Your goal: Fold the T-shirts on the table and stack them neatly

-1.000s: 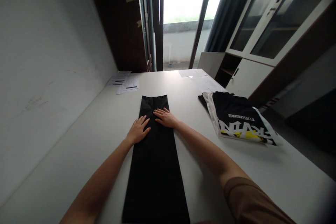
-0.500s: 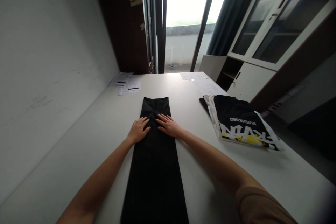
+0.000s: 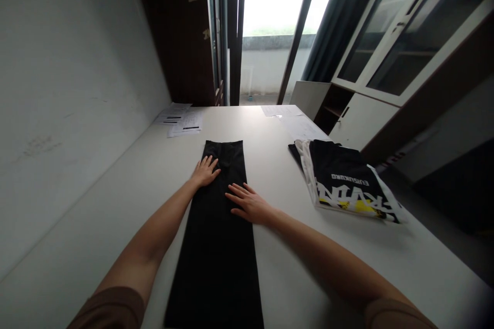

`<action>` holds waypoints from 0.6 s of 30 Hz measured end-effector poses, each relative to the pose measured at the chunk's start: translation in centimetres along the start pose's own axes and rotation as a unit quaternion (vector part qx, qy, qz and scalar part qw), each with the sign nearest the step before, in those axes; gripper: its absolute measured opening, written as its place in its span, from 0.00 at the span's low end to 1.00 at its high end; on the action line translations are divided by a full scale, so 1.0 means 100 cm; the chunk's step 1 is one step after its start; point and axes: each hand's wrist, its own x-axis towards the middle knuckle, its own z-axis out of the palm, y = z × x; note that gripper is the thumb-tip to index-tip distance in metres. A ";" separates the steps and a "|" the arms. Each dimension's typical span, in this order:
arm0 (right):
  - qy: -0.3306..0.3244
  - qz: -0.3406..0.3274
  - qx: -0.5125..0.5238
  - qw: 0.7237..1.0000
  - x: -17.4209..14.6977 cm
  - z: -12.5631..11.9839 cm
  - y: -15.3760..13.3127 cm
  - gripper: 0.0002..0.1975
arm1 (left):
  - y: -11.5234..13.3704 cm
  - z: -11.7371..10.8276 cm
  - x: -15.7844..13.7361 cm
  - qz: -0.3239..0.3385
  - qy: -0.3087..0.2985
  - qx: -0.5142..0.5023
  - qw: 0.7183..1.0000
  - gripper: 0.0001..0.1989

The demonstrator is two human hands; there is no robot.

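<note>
A long black garment (image 3: 218, 262), folded into a narrow strip that looks like a pair of trousers, lies flat on the white table (image 3: 127, 216). Its far end shows a straight edge, and the near end runs out of the bottom of the view. My left hand (image 3: 206, 170) rests on its left side near the far end, fingers spread. Lower down, my right hand (image 3: 249, 204) lies across the right edge with fingers apart and palm down. Neither hand grips the cloth.
To the right sits a stack of folded clothes (image 3: 339, 175), the top one black with white lettering and yellow. Papers (image 3: 181, 121) lie at the table's far left, and more sheets (image 3: 299, 126) at the far right. A wall (image 3: 57, 113) borders the left side; cabinets (image 3: 370, 118) stand beyond the right edge.
My right hand has slid toward me along the garment, while my left hand has moved slightly toward its far end. The camera view has shifted a little.
</note>
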 end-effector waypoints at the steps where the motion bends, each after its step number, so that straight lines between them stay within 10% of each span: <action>1: 0.000 0.002 -0.002 1.000 0.001 0.000 0.001 0.32 | 0.000 -0.001 0.000 0.000 0.001 0.000 1.000 0.34; 18: 0.061 0.087 -0.062 0.992 0.022 0.007 0.031 0.31 | 0.056 -0.034 -0.173 0.202 -0.035 -0.029 0.978 0.33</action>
